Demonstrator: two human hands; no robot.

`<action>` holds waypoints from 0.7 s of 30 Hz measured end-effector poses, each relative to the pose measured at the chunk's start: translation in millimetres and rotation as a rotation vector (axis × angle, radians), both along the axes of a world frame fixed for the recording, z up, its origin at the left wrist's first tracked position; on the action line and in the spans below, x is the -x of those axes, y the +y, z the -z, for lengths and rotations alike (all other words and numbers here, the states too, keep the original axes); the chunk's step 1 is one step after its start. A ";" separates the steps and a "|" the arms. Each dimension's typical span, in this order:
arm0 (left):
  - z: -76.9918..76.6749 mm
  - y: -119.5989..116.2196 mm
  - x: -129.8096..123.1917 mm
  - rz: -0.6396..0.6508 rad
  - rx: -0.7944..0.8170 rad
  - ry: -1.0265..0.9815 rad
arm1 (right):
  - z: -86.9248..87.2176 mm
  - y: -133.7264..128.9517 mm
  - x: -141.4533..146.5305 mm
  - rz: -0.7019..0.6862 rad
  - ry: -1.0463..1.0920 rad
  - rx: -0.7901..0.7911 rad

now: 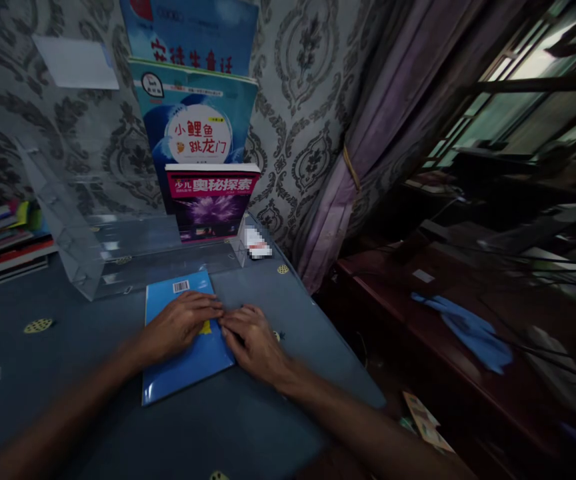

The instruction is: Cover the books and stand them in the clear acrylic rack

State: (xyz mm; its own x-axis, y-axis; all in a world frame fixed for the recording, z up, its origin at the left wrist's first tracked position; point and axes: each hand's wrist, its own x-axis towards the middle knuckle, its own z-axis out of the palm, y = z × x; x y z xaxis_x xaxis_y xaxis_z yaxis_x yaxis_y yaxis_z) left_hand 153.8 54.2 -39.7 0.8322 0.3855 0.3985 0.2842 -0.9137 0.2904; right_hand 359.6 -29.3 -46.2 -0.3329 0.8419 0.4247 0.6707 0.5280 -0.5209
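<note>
A blue book (183, 377) lies on the table, its barcode near the far edge and a yellow mark partly covered by fingers. My left hand (183, 321) rests palm down across the cover, fingers stretched toward the right and holding nothing. At the book's right edge is my right hand (253, 343), fingers bent and closed on that edge. The two hands' fingertips almost meet. Beyond them stands a clear plastic rack (168, 257) with a purple-and-pink book (213, 207), a teal book (201, 133) and another blue book (193, 33) upright on its right side.
A grey-blue cloth (68, 360) with pineapple prints covers the table. Stacked books (8, 247) lie at the left. A small white item (258, 241) sits beside the rack. To the right are a purple curtain (368, 127) and a dark red table (418, 320) with a blue cloth (468, 333).
</note>
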 end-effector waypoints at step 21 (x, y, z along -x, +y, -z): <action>-1.3 -6.4 -2.8 0.057 -0.017 -0.017 | -3.8 -12.0 -0.8 -0.011 0.008 0.020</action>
